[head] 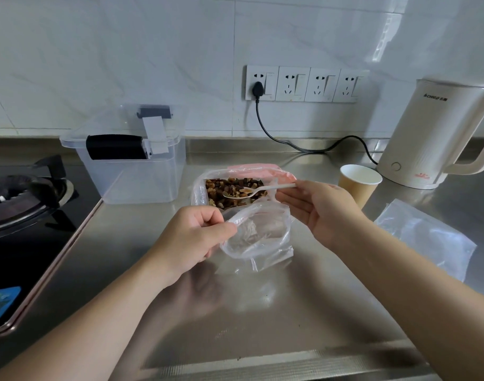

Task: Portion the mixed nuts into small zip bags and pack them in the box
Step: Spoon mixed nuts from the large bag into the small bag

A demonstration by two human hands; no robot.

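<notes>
My left hand (192,237) pinches the rim of a small clear zip bag (258,233) and holds its mouth open above the steel counter. The bag looks empty. My right hand (321,209) holds the handle of a white plastic spoon (258,190), whose bowl carries some nuts over the large open bag of mixed nuts (229,192) just behind the small bag. A clear plastic storage box (133,174) with black latches stands at the back left, its lid lying loosely on top.
A paper cup (357,185) and a white electric kettle (438,136) stand at the right, the kettle's black cord running to the wall sockets (304,83). More clear zip bags (427,237) lie flat at the right. A gas hob (23,193) borders the counter's left side.
</notes>
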